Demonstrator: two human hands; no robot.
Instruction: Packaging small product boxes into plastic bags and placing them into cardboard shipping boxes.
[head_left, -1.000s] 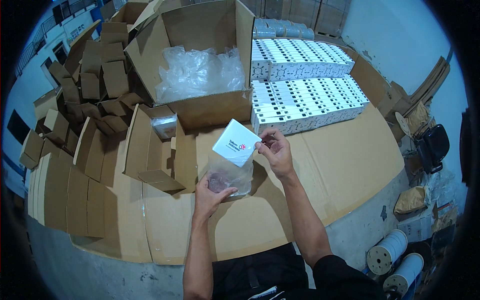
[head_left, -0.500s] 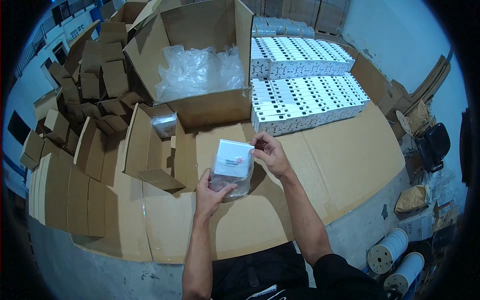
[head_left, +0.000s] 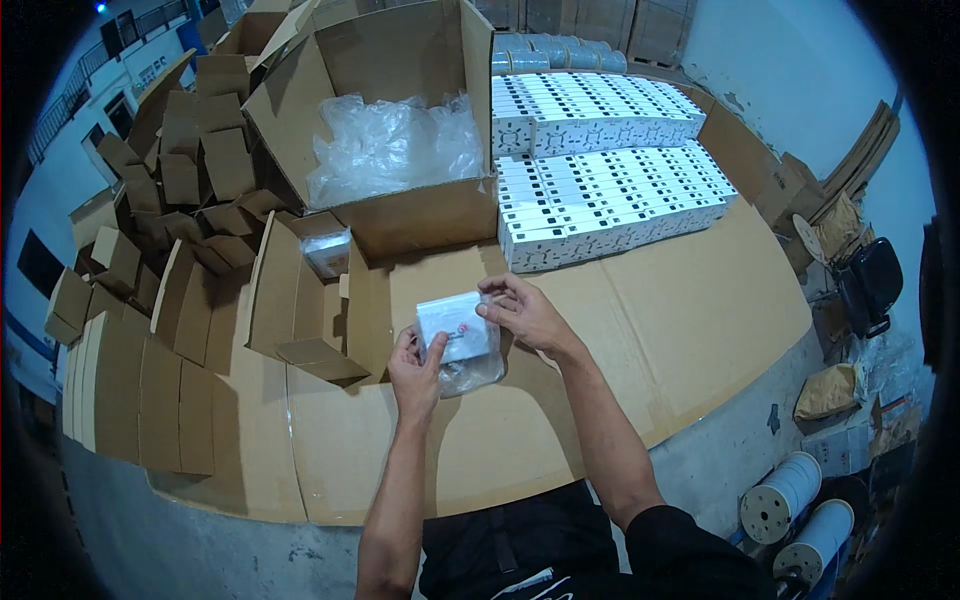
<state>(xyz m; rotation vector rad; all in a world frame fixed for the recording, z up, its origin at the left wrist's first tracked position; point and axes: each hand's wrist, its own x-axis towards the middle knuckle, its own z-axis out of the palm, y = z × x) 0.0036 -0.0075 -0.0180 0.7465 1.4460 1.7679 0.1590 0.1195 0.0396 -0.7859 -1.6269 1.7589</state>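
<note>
Above the cardboard-covered table I hold a white, flat, square box (head_left: 450,342) with a small red mark, inside a clear plastic bag (head_left: 472,376). My left hand (head_left: 413,372) grips its left side, thumb over the front face. My right hand (head_left: 525,314) pinches the upper right corner with thumb and fingers. Loose bag film hangs below the box. To the left stands a small open carton (head_left: 285,318) with a similar bagged white item (head_left: 327,254) at its far end.
A large open carton (head_left: 410,212) behind holds crumpled clear bags (head_left: 395,145). Rows of white boxes (head_left: 615,215) are stacked at right. Several empty small cartons (head_left: 205,310) crowd the left side. Cable spools (head_left: 780,497) stand on the floor at lower right.
The white box has moved slightly left and sits deeper in the bag. My left thumb has shifted up onto its face, and my right hand has come left with it.
</note>
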